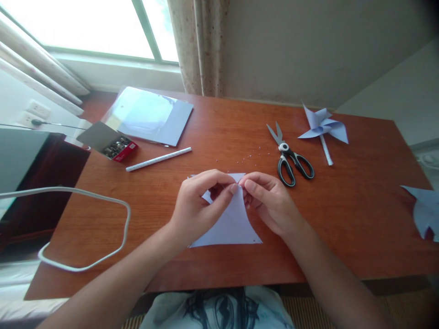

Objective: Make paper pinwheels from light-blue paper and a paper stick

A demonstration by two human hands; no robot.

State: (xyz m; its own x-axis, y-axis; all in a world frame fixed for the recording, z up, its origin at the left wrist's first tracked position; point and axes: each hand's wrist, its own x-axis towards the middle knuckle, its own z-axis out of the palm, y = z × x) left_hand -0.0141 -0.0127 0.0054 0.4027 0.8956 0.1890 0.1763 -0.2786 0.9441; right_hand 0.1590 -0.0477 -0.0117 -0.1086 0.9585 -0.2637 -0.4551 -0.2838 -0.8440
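Observation:
A sheet of white paper (229, 228) lies on the wooden table in front of me, its far part raised between my hands. My left hand (206, 196) pinches the paper near its middle with thumb and forefinger. Close against it, my right hand (267, 196) has its thumb and forefinger pressed together at the same spot. Whether the right fingertips grip the paper or some small item there is hidden. Tiny scraps (249, 156) are scattered on the table just beyond my hands.
Scissors (284, 147) lie partly open beyond my right hand, near a finished paper pinwheel (320, 124). Further left are a rolled paper stick (159, 159), an open red box (120, 148) of small metal pieces and a paper pack (154, 114). A white cable (128, 214) loops at left.

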